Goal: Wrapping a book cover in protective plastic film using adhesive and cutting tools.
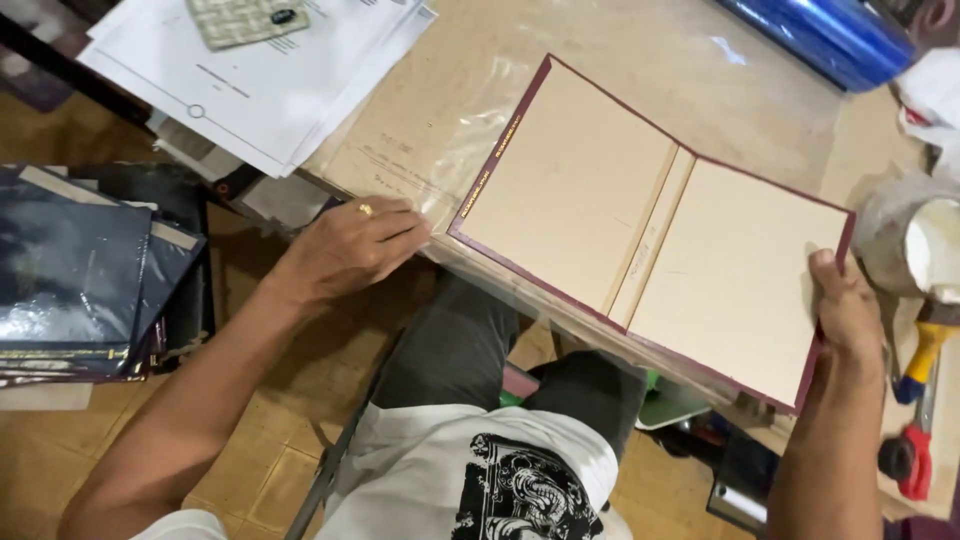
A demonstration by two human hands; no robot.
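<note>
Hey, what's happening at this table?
A seated person has an opened maroon book cover lying inside-up on a sheet of clear plastic on the table. The right hand holds the cover's right edge, while the left hand, wearing a ring, presses on the plastic by the cover's left corner. A stack of dark bound books sits to the left, papers lie at the far end, and a blue roll is further off.

The left hand (355,245) lies palm down, fingers together and pointing right, a ring on one finger, forearm stretched out behind it. The right hand (848,312) reaches forward, thumb up, fingers curled in a grip.
</note>
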